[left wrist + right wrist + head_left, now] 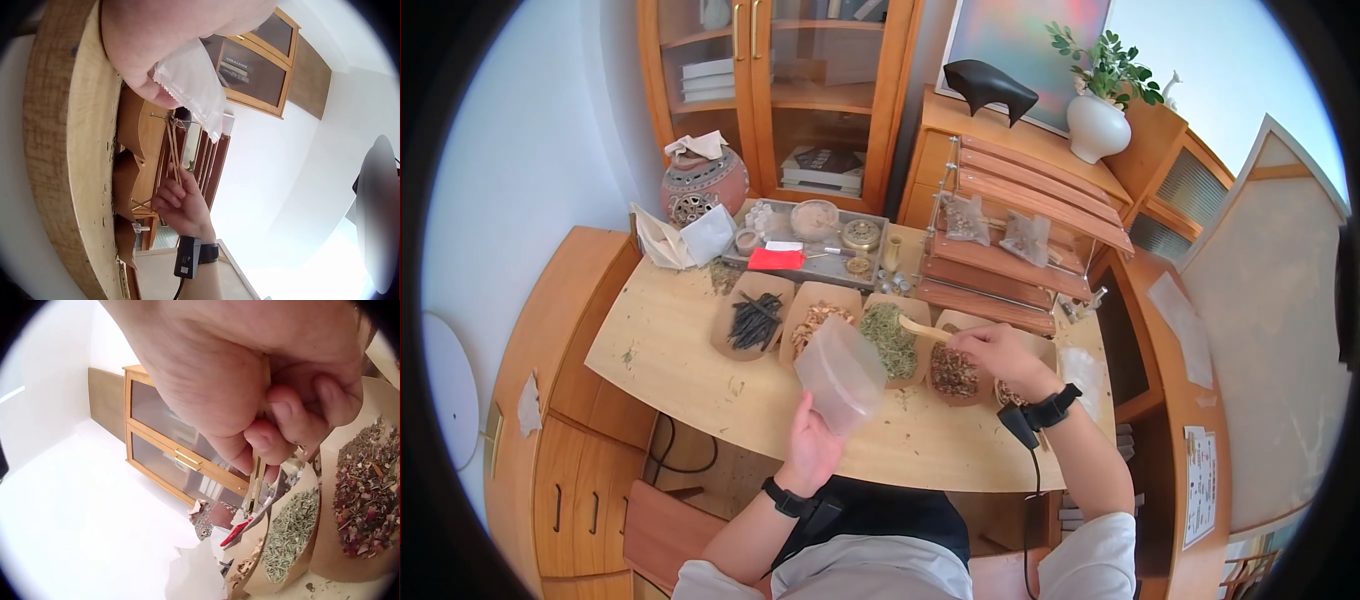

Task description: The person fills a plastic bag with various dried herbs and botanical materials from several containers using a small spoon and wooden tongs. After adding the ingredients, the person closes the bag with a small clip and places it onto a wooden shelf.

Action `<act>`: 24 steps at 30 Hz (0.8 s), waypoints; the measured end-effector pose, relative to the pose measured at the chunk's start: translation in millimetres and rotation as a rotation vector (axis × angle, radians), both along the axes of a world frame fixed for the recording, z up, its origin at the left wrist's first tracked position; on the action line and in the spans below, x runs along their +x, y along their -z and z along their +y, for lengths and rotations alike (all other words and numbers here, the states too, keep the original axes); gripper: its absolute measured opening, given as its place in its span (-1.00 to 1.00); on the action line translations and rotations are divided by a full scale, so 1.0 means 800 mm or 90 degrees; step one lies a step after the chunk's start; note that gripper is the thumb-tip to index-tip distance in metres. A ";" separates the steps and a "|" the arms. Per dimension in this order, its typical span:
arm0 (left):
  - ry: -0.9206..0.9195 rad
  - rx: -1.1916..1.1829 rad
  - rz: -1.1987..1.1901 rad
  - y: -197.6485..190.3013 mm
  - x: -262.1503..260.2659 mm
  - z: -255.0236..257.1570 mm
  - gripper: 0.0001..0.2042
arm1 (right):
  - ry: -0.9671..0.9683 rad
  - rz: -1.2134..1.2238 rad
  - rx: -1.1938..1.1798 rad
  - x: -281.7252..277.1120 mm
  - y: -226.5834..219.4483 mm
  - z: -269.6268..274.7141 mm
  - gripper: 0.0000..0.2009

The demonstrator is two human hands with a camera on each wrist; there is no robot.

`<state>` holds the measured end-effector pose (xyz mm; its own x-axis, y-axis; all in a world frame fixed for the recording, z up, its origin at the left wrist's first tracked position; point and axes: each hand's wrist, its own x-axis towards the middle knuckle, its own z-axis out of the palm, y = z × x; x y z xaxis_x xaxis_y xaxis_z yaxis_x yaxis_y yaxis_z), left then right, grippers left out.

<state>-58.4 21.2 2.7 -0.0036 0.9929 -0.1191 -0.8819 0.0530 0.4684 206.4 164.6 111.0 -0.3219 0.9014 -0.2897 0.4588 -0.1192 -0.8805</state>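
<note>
My left hand [815,450] holds a translucent plastic bag [840,375] over the front of the table, in front of the trays. In the left wrist view its serrated edge [187,112] shows beside the fingers. My right hand [1000,358] grips wooden tongs [923,330], which point left toward the bag. Dried bits [175,119] show around the tong tips in the left wrist view. Below the tongs sit a paper tray of green dried herb [890,345] and one of reddish mixed dried flowers [955,372]. In the right wrist view the fingers curl round the tongs [255,481].
Further left are paper trays of black sticks [755,320] and pale brown shavings [815,325]. Behind them stands a grey tray [800,275] with small bowls and a red packet [776,259]. A wooden rack [1000,270] with bagged goods rises at back right.
</note>
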 end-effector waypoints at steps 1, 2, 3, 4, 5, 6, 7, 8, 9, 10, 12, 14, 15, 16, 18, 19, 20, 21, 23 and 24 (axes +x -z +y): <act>0.001 0.002 0.001 0.002 0.000 0.000 -0.46 | -0.001 0.016 0.000 -0.001 -0.005 -0.003 -0.73; 0.001 0.004 0.002 0.003 0.000 0.000 -0.46 | -0.008 0.014 0.007 -0.004 -0.014 -0.009 -0.74; 0.003 0.000 0.006 0.002 0.000 0.000 -0.46 | -0.015 0.012 0.014 -0.007 -0.027 -0.016 -0.74; 0.004 -0.004 0.011 0.001 0.000 0.000 -0.45 | -0.022 0.010 0.020 -0.010 -0.038 -0.023 -0.74; 0.006 -0.008 0.016 0.000 0.000 0.000 -0.45 | -0.033 0.011 0.022 -0.013 -0.046 -0.030 -0.74; 0.006 -0.008 0.016 -0.001 0.000 0.000 -0.45 | -0.044 0.011 0.025 -0.017 -0.053 -0.037 -0.74; 0.007 -0.007 0.016 -0.002 0.000 0.000 -0.45 | -0.054 0.012 0.028 -0.020 -0.055 -0.040 -0.74; 0.009 -0.006 0.016 -0.003 0.001 0.000 -0.45 | -0.069 0.016 0.031 -0.023 -0.053 -0.042 -0.74; 0.009 -0.005 0.017 -0.003 0.001 0.000 -0.45 | -0.082 0.020 0.033 -0.026 -0.051 -0.043 -0.73; 0.009 -0.004 0.018 -0.003 0.001 0.000 -0.45 | -0.096 0.023 0.037 -0.029 -0.047 -0.045 -0.73; 0.009 -0.001 0.017 -0.004 0.002 0.000 -0.45 | -0.123 0.026 0.078 -0.032 -0.033 -0.045 -0.73; 0.010 0.003 0.014 -0.004 0.001 0.000 -0.46 | -0.141 -0.030 0.160 -0.040 -0.031 -0.051 -0.72; 0.008 0.002 0.017 -0.004 0.001 0.000 -0.46 | -0.143 -0.088 0.221 -0.045 -0.038 -0.059 -0.72; 0.006 0.002 0.019 -0.004 0.002 0.000 -0.46 | -0.146 -0.146 0.282 -0.050 -0.044 -0.066 -0.72; 0.006 0.001 0.021 -0.006 0.002 0.000 -0.46 | -0.155 -0.201 0.332 -0.054 -0.053 -0.075 -0.72; 0.007 0.001 0.020 -0.008 0.002 -0.001 -0.46 | -0.161 -0.229 0.357 -0.055 -0.057 -0.078 -0.72; 0.009 0.000 0.019 -0.008 0.002 -0.001 -0.46 | -0.154 -0.225 0.366 -0.055 -0.060 -0.081 -0.72; 0.011 0.002 0.017 -0.008 0.002 -0.001 -0.45 | -0.147 -0.220 0.376 -0.054 -0.062 -0.084 -0.72; 0.014 0.005 0.010 -0.006 0.001 -0.001 -0.45 | -0.127 -0.208 0.360 -0.051 -0.068 -0.085 -0.72; 0.013 0.004 0.008 -0.006 0.001 -0.001 -0.45 | -0.113 -0.201 0.335 -0.048 -0.074 -0.083 -0.72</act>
